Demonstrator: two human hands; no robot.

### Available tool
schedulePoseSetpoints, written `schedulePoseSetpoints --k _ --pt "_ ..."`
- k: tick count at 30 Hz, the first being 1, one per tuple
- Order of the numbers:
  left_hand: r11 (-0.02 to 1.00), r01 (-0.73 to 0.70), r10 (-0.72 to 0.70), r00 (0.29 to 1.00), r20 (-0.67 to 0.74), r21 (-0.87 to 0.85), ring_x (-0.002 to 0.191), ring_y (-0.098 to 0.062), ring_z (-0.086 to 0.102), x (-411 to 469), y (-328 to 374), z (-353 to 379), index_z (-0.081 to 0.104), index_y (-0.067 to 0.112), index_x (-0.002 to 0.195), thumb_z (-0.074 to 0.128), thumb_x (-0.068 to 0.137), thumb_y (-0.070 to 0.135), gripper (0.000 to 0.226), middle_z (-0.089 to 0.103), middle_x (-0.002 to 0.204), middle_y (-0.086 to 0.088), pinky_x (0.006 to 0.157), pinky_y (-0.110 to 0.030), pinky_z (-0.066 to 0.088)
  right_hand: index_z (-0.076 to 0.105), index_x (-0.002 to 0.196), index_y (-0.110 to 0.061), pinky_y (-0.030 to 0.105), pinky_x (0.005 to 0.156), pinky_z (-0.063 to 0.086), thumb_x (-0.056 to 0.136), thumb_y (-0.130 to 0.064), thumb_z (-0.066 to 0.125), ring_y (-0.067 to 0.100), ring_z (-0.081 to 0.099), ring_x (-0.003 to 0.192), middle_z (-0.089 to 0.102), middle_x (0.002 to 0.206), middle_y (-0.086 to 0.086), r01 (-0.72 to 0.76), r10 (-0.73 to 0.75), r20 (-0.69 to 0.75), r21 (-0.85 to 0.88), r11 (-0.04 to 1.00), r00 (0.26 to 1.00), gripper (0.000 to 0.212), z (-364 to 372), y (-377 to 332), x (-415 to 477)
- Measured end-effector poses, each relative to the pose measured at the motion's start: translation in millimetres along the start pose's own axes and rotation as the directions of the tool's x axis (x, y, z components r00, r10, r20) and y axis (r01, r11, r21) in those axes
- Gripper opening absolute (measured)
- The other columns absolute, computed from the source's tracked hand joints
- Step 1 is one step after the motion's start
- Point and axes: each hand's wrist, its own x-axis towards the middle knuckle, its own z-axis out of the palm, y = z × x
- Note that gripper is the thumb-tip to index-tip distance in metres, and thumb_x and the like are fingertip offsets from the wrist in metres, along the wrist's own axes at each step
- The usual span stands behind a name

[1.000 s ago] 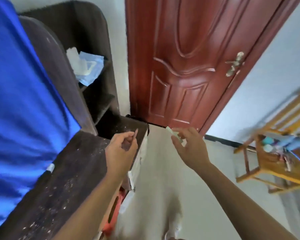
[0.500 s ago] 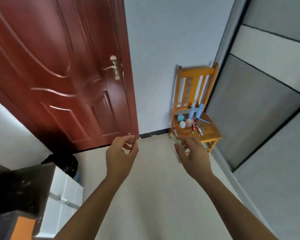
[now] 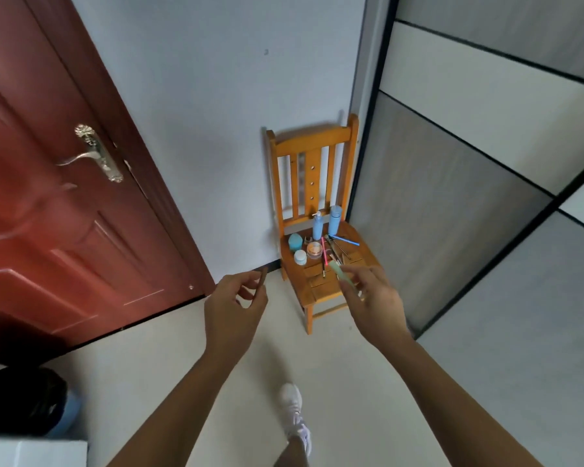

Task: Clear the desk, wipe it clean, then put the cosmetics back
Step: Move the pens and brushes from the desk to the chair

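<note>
A small orange wooden chair [image 3: 321, 291] stands against the wall ahead. On its seat are two blue bottles [image 3: 334, 220], a teal jar [image 3: 295, 243], a white jar [image 3: 300, 257], an orange-lidded pot [image 3: 314, 248] and several thin brushes and pencils [image 3: 331, 251]. My left hand [image 3: 231, 310] pinches a thin brown pencil-like stick [image 3: 263, 277], left of the chair. My right hand [image 3: 375, 303] holds a pale green tube [image 3: 340, 274] just over the seat's front edge.
A red-brown door [image 3: 64, 214] with a brass handle [image 3: 96, 156] fills the left. Grey sliding wardrobe panels [image 3: 486, 197] run along the right. A dark bin [image 3: 24, 402] and a white unit corner [image 3: 31, 453] sit at lower left. My white shoe [image 3: 295, 416] is on the pale floor.
The view has swung from the dark desk past the door to the chair, which is now nearer. Both hands keep their items and have come closer to the seat.
</note>
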Motion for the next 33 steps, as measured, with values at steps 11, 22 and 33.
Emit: schedulePoseSetpoints --k 11,22,33 --pt "0.994 0.107 -0.106 0.989 0.102 -0.009 0.080 -0.003 0.062 231 22 152 0.069 0.025 0.106 0.074 0.088 0.021 0.019 0.064 0.090 0.017 0.063 -0.007 0.047 0.066 0.119 -0.035 0.019 0.065 0.043 0.096 -0.040 0.060 0.004 0.058 0.086 0.059 0.101 -0.011 -0.181 0.182 0.030 -0.028 0.983 0.983 0.025 6 57 234" --pt "0.923 0.367 -0.374 0.926 0.051 0.113 0.082 -0.008 0.062 300 -15 284 0.068 0.025 0.103 0.071 0.090 0.029 0.014 0.069 0.096 0.006 0.071 -0.022 0.054 0.062 0.107 -0.038 0.020 0.071 0.045 0.092 -0.033 0.068 0.004 0.058 0.082 0.060 0.091 -0.012 -0.356 0.321 0.261 0.099 0.929 0.910 0.016 63 178 363" --pt "0.672 0.700 -0.718 0.696 -0.017 0.241 0.089 -0.011 0.063 291 -155 412 0.069 0.023 0.109 0.066 0.092 0.035 0.021 0.069 0.102 0.009 0.087 -0.030 0.054 0.059 0.113 -0.034 0.020 0.069 0.048 0.096 -0.043 0.061 0.003 0.061 0.084 0.061 0.096 -0.019 -0.435 0.434 0.522 -0.130 0.891 0.734 0.019 195 319 413"
